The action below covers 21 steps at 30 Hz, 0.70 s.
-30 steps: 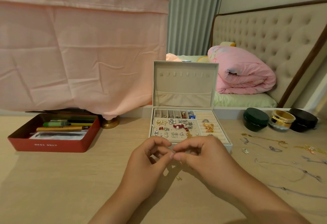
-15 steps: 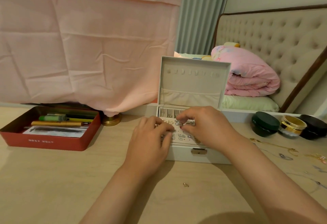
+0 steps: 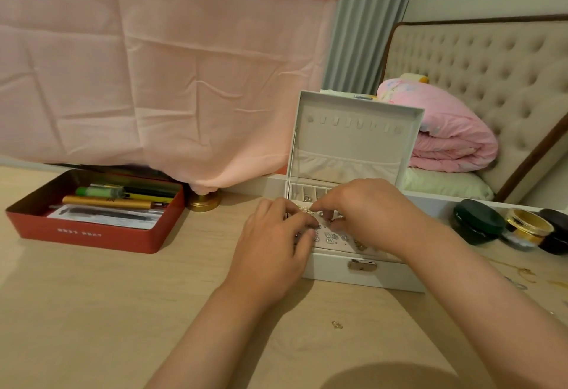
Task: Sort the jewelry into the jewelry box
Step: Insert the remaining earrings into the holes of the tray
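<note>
- The jewelry box stands on the table with its lid upright, latch side facing the person.
- Both hands hover over its earring tray, meeting at the rows of studs.
- The left hand comes in from 7 o'clock, fingers bent, tips on the tray pad; I cannot tell if it holds anything.
- The right hand comes in from 4 o'clock, thumb and forefinger drawn close, possibly pinching a tiny piece, though it is too small to be sure.
- A loose gold piece lies on the table at 6 o'clock of the box, apart from both hands.
- A red tin sits at 9 o'clock, a dark green jar at 3 o'clock.
</note>
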Each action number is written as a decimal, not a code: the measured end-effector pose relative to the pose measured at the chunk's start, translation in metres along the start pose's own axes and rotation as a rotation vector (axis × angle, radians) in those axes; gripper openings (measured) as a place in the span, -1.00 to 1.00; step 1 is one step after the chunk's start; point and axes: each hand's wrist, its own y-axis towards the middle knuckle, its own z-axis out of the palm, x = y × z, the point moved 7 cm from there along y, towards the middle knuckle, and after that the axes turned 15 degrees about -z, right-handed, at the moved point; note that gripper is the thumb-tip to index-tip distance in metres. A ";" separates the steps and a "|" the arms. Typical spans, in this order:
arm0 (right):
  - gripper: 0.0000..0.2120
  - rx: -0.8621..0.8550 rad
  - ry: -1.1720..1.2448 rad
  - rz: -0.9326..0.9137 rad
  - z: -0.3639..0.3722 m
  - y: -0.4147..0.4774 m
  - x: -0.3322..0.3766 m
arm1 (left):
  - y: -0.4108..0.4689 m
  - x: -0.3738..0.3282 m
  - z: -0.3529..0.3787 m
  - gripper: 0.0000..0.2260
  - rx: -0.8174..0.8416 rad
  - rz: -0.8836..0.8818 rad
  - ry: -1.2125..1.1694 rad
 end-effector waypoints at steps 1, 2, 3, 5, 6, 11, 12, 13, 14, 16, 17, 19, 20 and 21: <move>-0.69 0.017 -0.022 -0.002 0.002 0.002 0.000 | 0.000 0.000 0.000 -0.76 -0.001 0.001 -0.001; -0.74 0.018 -0.056 -0.010 0.003 0.003 0.001 | 0.000 0.000 0.000 -0.76 -0.002 0.002 -0.003; -0.78 0.016 -0.090 -0.021 0.003 0.003 0.003 | 0.000 0.000 0.000 -0.76 -0.001 0.002 -0.004; -0.82 0.011 -0.138 -0.043 0.003 0.002 0.005 | 0.000 0.001 0.000 -0.77 0.000 -0.002 -0.012; -0.82 0.010 -0.162 -0.056 0.002 0.001 0.008 | 0.000 0.001 0.000 -0.77 -0.001 -0.001 -0.016; -0.81 -0.114 -0.189 -0.135 -0.003 -0.001 0.016 | 0.000 -0.001 -0.002 -0.78 -0.012 0.011 -0.011; -0.82 -0.136 -0.151 -0.130 -0.003 0.000 0.016 | 0.000 -0.001 -0.002 -0.78 -0.012 0.010 -0.015; -0.79 -0.142 -0.106 -0.109 -0.004 -0.001 0.013 | 0.000 0.000 -0.002 -0.79 -0.016 0.003 -0.028; -0.74 -0.142 -0.058 -0.077 -0.007 -0.002 0.009 | 0.001 0.000 -0.004 -0.80 -0.023 -0.009 -0.053; -0.64 -0.199 0.050 -0.014 -0.015 -0.008 0.001 | 0.005 0.000 -0.011 -0.84 -0.053 -0.048 -0.132; -0.60 -0.256 0.106 0.007 -0.021 -0.012 -0.003 | 0.008 0.000 -0.015 -0.86 -0.060 -0.073 -0.178; -0.58 -0.376 0.209 0.010 -0.032 -0.017 -0.004 | 0.014 0.002 -0.023 -0.93 -0.026 -0.138 -0.314; -0.59 -0.431 0.268 -0.007 -0.037 -0.019 -0.002 | 0.018 0.002 -0.026 -0.94 0.012 -0.173 -0.402; -0.60 -0.489 0.332 -0.031 -0.041 -0.020 0.001 | 0.020 0.003 -0.029 -0.94 0.045 -0.203 -0.487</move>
